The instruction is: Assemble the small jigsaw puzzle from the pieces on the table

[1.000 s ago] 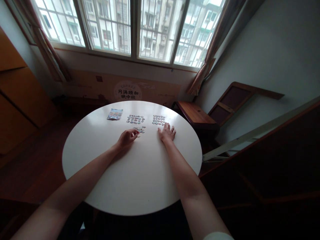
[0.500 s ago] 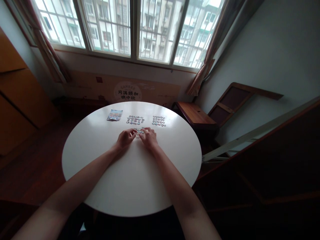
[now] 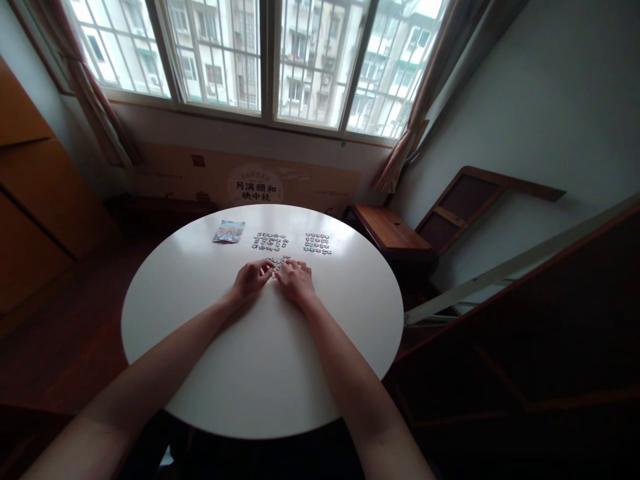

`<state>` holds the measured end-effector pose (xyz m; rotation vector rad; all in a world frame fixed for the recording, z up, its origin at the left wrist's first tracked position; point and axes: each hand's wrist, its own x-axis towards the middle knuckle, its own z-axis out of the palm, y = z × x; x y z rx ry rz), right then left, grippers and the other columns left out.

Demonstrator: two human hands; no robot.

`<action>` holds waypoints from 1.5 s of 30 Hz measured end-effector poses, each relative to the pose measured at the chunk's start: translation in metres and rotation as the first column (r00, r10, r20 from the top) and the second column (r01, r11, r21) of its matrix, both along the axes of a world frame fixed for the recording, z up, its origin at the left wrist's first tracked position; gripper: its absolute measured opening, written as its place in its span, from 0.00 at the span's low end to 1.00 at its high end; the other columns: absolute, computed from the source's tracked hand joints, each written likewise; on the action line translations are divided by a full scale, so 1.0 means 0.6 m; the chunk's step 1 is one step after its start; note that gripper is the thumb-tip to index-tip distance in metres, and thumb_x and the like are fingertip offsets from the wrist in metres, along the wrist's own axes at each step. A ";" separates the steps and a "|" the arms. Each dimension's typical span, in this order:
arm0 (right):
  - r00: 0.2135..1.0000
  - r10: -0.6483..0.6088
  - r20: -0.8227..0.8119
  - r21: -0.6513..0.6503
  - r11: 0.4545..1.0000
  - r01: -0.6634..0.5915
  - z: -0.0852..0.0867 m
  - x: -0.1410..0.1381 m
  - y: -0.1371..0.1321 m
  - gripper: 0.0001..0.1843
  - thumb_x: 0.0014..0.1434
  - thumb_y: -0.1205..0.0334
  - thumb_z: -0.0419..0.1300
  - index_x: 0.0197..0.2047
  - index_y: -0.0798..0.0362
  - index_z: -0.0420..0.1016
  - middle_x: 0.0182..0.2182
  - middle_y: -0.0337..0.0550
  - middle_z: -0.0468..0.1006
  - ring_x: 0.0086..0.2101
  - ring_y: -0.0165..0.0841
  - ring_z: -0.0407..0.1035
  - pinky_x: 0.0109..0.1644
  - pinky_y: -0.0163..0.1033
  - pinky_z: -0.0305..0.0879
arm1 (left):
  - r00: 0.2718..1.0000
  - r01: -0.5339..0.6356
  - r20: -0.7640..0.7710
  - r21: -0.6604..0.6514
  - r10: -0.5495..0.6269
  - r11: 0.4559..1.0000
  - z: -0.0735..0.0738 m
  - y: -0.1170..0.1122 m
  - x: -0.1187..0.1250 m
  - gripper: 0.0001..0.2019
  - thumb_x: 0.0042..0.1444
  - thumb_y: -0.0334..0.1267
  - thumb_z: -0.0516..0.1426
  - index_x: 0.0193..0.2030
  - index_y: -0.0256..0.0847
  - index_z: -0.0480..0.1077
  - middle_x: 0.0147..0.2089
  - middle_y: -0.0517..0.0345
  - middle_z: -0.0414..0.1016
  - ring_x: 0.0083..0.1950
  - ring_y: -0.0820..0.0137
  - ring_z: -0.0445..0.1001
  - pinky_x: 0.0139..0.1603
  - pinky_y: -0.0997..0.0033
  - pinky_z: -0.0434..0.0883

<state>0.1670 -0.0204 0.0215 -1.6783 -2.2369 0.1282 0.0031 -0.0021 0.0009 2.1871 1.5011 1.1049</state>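
Observation:
Small jigsaw puzzle pieces [image 3: 278, 259] lie in a cluster between my hands on the white round table [image 3: 250, 373]. At the left side of this cluster, my left hand [image 3: 253, 276] has its thumb and fingers curled together at the pieces; whatever they pinch is too small to make out. My right hand [image 3: 296, 279] lies over the right part of the cluster with fingers bent down onto it, covering some pieces. Farther back are two more groups of puzzle pieces, a left group [image 3: 270, 241] and a right group [image 3: 318, 243] set in rows.
A small colourful picture packet [image 3: 229, 231] lies at the table's back left. Beyond the right rim stands a wooden chair [image 3: 390, 227]. A barred window [image 3: 220, 60] and a printed banner [image 3: 310, 180] are behind the table.
My right hand has shifted slightly left and its fingers have come down and closer together over the pieces. The left hand has stayed nearly in place.

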 end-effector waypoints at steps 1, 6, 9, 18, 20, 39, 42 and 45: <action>1.000 -0.007 -0.017 0.006 1.000 0.008 -0.001 0.000 0.001 0.23 0.64 0.46 0.47 0.56 0.48 0.68 0.58 0.45 0.66 0.56 0.43 0.55 0.59 0.47 0.52 | 1.000 0.004 0.002 0.001 -0.004 1.000 -0.001 0.000 0.000 0.11 0.55 0.39 0.55 0.40 0.41 0.76 0.27 0.59 0.76 0.26 0.71 0.71 0.28 0.75 0.66; 0.944 -0.056 -0.325 0.048 0.996 0.076 -0.009 0.011 0.012 0.19 0.63 0.54 0.50 0.52 0.52 0.72 0.53 0.47 0.72 0.53 0.38 0.62 0.57 0.42 0.57 | 1.000 -0.001 0.020 -0.001 0.001 1.000 0.003 -0.001 0.000 0.11 0.55 0.40 0.55 0.40 0.41 0.76 0.27 0.59 0.75 0.25 0.72 0.71 0.27 0.75 0.65; 0.771 -0.047 -0.635 -0.044 0.999 0.025 -0.017 0.021 0.023 0.16 0.61 0.54 0.53 0.41 0.56 0.75 0.40 0.48 0.79 0.39 0.34 0.72 0.45 0.38 0.66 | 0.999 0.034 0.043 -0.005 -0.034 0.999 0.005 -0.001 0.001 0.11 0.55 0.41 0.55 0.41 0.40 0.75 0.28 0.58 0.75 0.25 0.72 0.70 0.27 0.76 0.66; 0.419 -0.023 -0.908 -0.062 0.995 -0.081 -0.041 0.014 0.036 0.24 0.55 0.42 0.54 0.24 0.55 0.71 0.22 0.43 0.76 0.23 0.28 0.69 0.29 0.33 0.65 | 0.978 0.182 0.101 0.018 -0.183 0.983 0.002 -0.003 0.003 0.12 0.56 0.43 0.56 0.41 0.39 0.74 0.29 0.57 0.75 0.25 0.73 0.69 0.27 0.76 0.67; 0.428 -0.020 -0.904 -0.062 0.994 -0.085 -0.039 0.013 0.033 0.24 0.55 0.42 0.53 0.24 0.55 0.71 0.23 0.43 0.76 0.23 0.28 0.69 0.29 0.33 0.65 | 0.972 0.207 0.105 0.026 -0.208 0.978 0.001 -0.003 0.004 0.12 0.56 0.43 0.56 0.39 0.38 0.74 0.29 0.57 0.75 0.25 0.73 0.69 0.28 0.76 0.67; 0.641 0.044 -0.766 0.038 0.999 -0.023 -0.026 0.024 0.023 0.09 0.56 0.62 0.58 0.40 0.53 0.73 0.31 0.41 0.77 0.27 0.28 0.70 0.34 0.34 0.68 | 0.986 0.123 0.106 0.093 -0.132 0.988 -0.011 0.011 -0.005 0.11 0.55 0.42 0.56 0.36 0.38 0.75 0.32 0.55 0.77 0.25 0.73 0.69 0.27 0.74 0.67; 0.689 0.047 -0.723 0.029 0.999 -0.038 -0.030 0.023 0.022 0.07 0.55 0.64 0.58 0.37 0.54 0.75 0.31 0.42 0.78 0.27 0.29 0.70 0.35 0.35 0.68 | 0.990 0.096 0.096 0.073 -0.103 0.993 -0.014 0.015 -0.008 0.11 0.55 0.43 0.57 0.36 0.38 0.76 0.32 0.55 0.78 0.25 0.72 0.70 0.28 0.74 0.67; 0.721 0.068 -0.690 0.039 0.998 -0.057 -0.036 0.019 0.022 0.07 0.54 0.64 0.58 0.36 0.54 0.76 0.31 0.41 0.79 0.27 0.29 0.70 0.36 0.35 0.68 | 0.992 0.084 0.092 0.054 -0.089 0.995 -0.016 0.015 -0.008 0.12 0.55 0.44 0.57 0.36 0.38 0.76 0.31 0.55 0.77 0.25 0.72 0.70 0.28 0.73 0.67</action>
